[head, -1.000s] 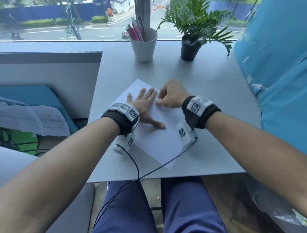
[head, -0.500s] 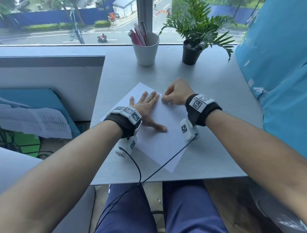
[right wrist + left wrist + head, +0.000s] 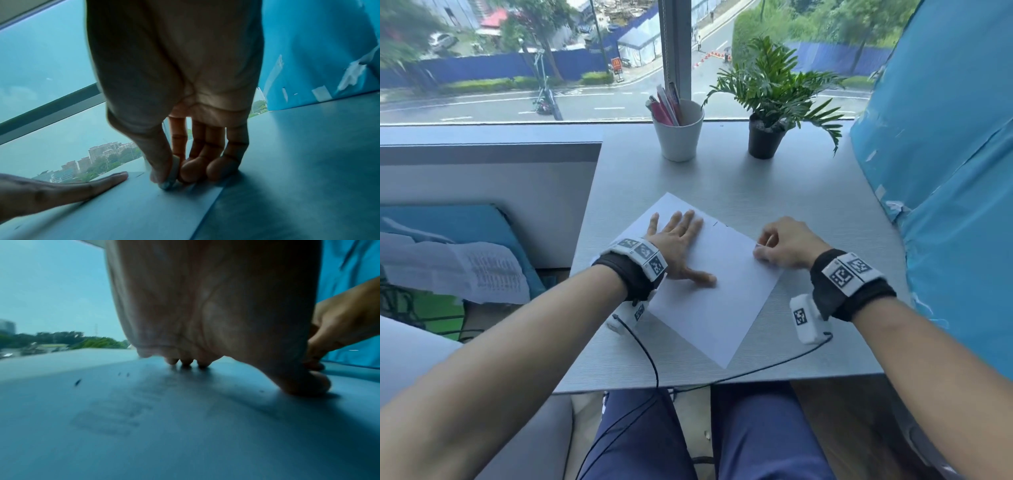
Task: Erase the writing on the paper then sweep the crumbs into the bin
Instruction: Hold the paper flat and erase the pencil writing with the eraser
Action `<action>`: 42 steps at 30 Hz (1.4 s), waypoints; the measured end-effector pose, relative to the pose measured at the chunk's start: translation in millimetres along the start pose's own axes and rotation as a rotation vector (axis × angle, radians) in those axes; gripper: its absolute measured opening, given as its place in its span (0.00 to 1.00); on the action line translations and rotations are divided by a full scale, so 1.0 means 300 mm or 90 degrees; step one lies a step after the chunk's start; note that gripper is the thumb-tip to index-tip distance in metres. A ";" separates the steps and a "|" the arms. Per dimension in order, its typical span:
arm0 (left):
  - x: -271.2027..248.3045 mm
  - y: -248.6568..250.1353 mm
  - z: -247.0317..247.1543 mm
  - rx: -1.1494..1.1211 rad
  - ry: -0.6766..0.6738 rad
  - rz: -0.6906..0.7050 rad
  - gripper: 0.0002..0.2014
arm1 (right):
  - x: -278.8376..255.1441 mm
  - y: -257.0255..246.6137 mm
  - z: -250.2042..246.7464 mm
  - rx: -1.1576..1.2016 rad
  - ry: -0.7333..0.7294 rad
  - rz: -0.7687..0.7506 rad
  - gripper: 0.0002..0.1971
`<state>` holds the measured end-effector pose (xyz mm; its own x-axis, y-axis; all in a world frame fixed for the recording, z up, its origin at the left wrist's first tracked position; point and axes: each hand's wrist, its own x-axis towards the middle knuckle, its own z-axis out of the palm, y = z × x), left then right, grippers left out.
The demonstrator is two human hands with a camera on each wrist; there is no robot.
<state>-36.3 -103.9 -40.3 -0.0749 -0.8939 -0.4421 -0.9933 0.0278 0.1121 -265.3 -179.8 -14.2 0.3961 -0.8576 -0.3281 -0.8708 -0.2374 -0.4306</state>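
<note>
A white sheet of paper point(image 3: 709, 291) lies at an angle on the grey table point(image 3: 808, 212). My left hand point(image 3: 676, 240) lies flat on its upper left part with fingers spread, pressing it down. My right hand point(image 3: 784, 248) is at the paper's right edge and pinches a small whitish eraser point(image 3: 172, 177) between thumb and fingers, its tip on the sheet. A short dark pencil mark point(image 3: 715, 223) shows near the paper's far edge. Small dark crumbs point(image 3: 77, 382) lie on the sheet in the left wrist view. No bin is in view.
A white cup of pens point(image 3: 678, 132) and a potted plant point(image 3: 767, 113) stand at the table's far edge by the window. A blue plastic-covered surface point(image 3: 945, 171) rises along the right. Papers point(image 3: 455, 270) lie on a blue pad to the left.
My right hand with the eraser has slid right, from beside the left fingers to the paper's right edge. The left hand stays flat. The head view has tilted up.
</note>
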 end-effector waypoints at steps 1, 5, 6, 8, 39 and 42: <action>-0.009 0.012 0.000 0.031 0.014 0.014 0.65 | -0.001 -0.008 -0.003 -0.008 0.000 -0.009 0.07; -0.061 0.098 0.035 0.083 0.047 0.222 0.50 | 0.003 -0.030 -0.020 -0.053 -0.011 -0.040 0.06; -0.068 0.117 0.052 0.085 0.030 0.260 0.48 | 0.004 -0.030 -0.022 -0.060 -0.015 -0.044 0.07; -0.059 0.127 0.073 0.071 -0.015 0.276 0.46 | 0.005 -0.027 -0.022 -0.055 -0.016 -0.042 0.06; -0.174 -0.007 0.096 -0.053 0.024 0.007 0.64 | -0.027 -0.065 -0.021 -0.048 0.010 -0.006 0.05; -0.171 -0.028 0.109 -0.088 0.046 -0.028 0.70 | -0.037 -0.122 -0.005 -0.102 0.053 -0.057 0.03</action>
<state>-26.9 -43.8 -47.8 -0.0199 -0.9231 -0.3840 -0.9737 -0.0693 0.2170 -238.2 -162.2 6.3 0.4541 -0.8632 -0.2205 -0.8710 -0.3781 -0.3136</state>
